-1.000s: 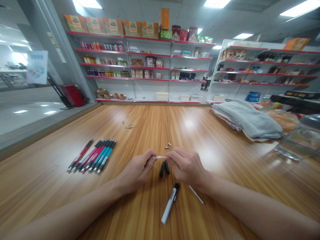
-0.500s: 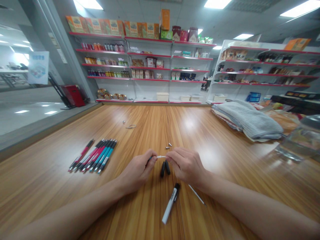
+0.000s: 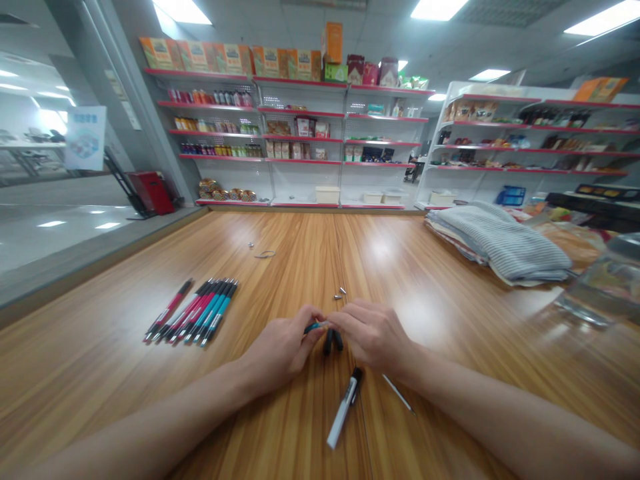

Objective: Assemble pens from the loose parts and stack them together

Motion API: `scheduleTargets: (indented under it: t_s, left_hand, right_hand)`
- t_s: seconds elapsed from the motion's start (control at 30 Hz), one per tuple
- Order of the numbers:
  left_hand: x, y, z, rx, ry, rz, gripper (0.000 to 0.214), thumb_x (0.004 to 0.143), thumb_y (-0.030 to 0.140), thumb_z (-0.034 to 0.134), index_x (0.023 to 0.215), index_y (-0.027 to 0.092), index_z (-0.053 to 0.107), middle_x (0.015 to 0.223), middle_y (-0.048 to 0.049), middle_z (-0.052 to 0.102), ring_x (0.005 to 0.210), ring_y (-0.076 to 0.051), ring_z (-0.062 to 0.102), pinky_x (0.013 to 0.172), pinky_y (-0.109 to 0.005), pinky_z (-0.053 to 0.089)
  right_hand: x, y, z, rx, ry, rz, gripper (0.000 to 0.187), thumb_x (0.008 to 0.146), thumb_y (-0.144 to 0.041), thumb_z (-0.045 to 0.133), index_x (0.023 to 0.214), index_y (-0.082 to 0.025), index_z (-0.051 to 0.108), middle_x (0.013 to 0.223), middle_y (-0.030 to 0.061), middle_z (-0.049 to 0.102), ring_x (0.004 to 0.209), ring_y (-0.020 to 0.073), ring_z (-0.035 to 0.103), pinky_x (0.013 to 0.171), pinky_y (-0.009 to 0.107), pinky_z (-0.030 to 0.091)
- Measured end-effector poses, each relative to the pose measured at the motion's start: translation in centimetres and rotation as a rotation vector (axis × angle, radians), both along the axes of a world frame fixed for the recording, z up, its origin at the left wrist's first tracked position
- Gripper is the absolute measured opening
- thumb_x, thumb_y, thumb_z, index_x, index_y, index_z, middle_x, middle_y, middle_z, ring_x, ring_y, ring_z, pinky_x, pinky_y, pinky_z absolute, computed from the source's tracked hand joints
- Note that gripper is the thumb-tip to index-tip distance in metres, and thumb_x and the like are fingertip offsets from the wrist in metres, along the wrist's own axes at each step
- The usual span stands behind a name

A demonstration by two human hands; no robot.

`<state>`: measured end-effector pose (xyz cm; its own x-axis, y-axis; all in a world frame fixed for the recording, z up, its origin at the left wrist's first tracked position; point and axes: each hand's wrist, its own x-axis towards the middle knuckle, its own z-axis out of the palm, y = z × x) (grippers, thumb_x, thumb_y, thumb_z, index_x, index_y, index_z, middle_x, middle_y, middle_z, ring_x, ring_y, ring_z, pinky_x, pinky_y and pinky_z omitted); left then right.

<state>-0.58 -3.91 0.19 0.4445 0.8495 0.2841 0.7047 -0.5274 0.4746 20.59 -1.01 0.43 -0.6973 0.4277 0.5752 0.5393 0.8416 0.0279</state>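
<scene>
My left hand [image 3: 280,345] is closed around a teal pen barrel [image 3: 312,327], most of it hidden by the fingers. The fingertips of my right hand [image 3: 374,333] pinch the whitish end of that barrel, so both hands meet on one piece. Just beneath the fingers lie two black rubber pen grips [image 3: 328,343]. Behind them rest two small silver pen tips [image 3: 338,297]. Nearer to me is a white pen barrel [image 3: 341,419] with a black clip end. A thin white ink refill [image 3: 399,395] lies beside my right wrist.
Red, white and teal pens [image 3: 203,313] lie in a row at the left. Farther back are a thin loop [image 3: 265,255] and a small silver bit [image 3: 251,245]. Folded striped cloth [image 3: 505,240] and a clear container [image 3: 605,287] sit at the right. Stocked shelves [image 3: 300,140] stand beyond the table.
My hands have come closer together, and the white piece that spanned the gap between them shows less. More of the teal barrel is visible in my left hand. The view has shifted slightly.
</scene>
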Motion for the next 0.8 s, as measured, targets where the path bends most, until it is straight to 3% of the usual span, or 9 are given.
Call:
scheduleTargets:
  t_s: [0.17, 0.27, 0.37, 0.5, 0.63, 0.73, 0.8]
  left_hand:
    - [0.07, -0.22, 0.05, 0.067, 0.105, -0.003, 0.017, 0.096, 0.032, 0.035, 0.101, 0.021, 0.047, 0.082, -0.0021, 0.065, 0.072, -0.019, 0.064, 0.062, -0.027, 0.042]
    - [0.00, -0.13, -0.10, 0.136, 0.110, -0.005, 0.017, 0.096, 0.030, 0.034, 0.102, 0.021, 0.048, 0.082, -0.0017, 0.065, 0.070, -0.017, 0.063, 0.061, -0.026, 0.040]
    - [-0.09, 0.09, -0.24, 0.178, 0.098, 0.013, 0.017, 0.097, 0.030, 0.034, 0.101, 0.021, 0.048, 0.080, -0.0013, 0.064, 0.067, -0.016, 0.062, 0.059, -0.026, 0.039]
    - [-0.19, 0.23, -0.20, 0.188, 0.090, 0.051, 0.018, 0.097, 0.032, 0.034, 0.099, 0.020, 0.048, 0.074, -0.0001, 0.062, 0.064, -0.015, 0.060, 0.057, -0.025, 0.036]
    - [-0.18, 0.15, 0.01, 0.172, 0.124, -0.018, 0.020, 0.097, 0.031, 0.034, 0.095, 0.020, 0.050, 0.075, -0.0004, 0.062, 0.066, -0.014, 0.059, 0.059, -0.025, 0.036]
    - [-0.15, 0.20, 0.06, 0.179, 0.143, -0.091, 0.023, 0.097, 0.028, 0.033, 0.090, 0.019, 0.053, 0.079, -0.0012, 0.062, 0.070, -0.014, 0.059, 0.062, -0.025, 0.037]
    - [-0.16, 0.33, 0.04, 0.188, 0.124, -0.061, 0.024, 0.097, 0.028, 0.033, 0.087, 0.019, 0.053, 0.076, -0.0010, 0.060, 0.068, -0.013, 0.058, 0.062, -0.025, 0.037]
  right_hand:
    - [-0.23, -0.11, -0.06, 0.026, -0.049, 0.011, 0.015, 0.090, -0.018, 0.046, 0.084, -0.017, 0.060, 0.072, 0.0028, 0.057, 0.066, 0.0156, 0.047, 0.061, 0.029, 0.032]
    - [-0.29, -0.14, -0.04, -0.001, -0.029, 0.034, 0.017, 0.085, -0.012, 0.047, 0.095, -0.017, 0.059, 0.078, 0.0040, 0.060, 0.072, 0.0174, 0.049, 0.064, 0.030, 0.035]
    - [-0.29, -0.08, 0.19, -0.041, 0.068, -0.043, 0.017, 0.089, -0.018, 0.048, 0.103, -0.016, 0.057, 0.086, 0.0064, 0.061, 0.080, 0.0189, 0.053, 0.068, 0.030, 0.036]
    - [-0.03, 0.42, 0.39, -0.042, 0.144, -0.174, 0.020, 0.092, -0.033, 0.051, 0.082, -0.016, 0.057, 0.075, 0.0052, 0.060, 0.074, 0.0176, 0.051, 0.070, 0.031, 0.033]
    - [0.12, 0.67, 0.30, 0.046, 0.086, -0.073, 0.023, 0.092, -0.030, 0.054, 0.073, -0.018, 0.058, 0.064, 0.0008, 0.057, 0.067, 0.0145, 0.046, 0.071, 0.032, 0.028]
    - [-0.06, 0.35, 0.40, 0.075, 0.086, 0.001, 0.016, 0.091, -0.028, 0.055, 0.080, -0.020, 0.062, 0.063, 0.0002, 0.057, 0.068, 0.0149, 0.046, 0.074, 0.034, 0.027]
    - [-0.06, 0.20, 0.58, 0.045, 0.142, -0.021, 0.012, 0.090, -0.028, 0.054, 0.088, -0.019, 0.063, 0.070, 0.0022, 0.060, 0.073, 0.0168, 0.048, 0.077, 0.035, 0.028]
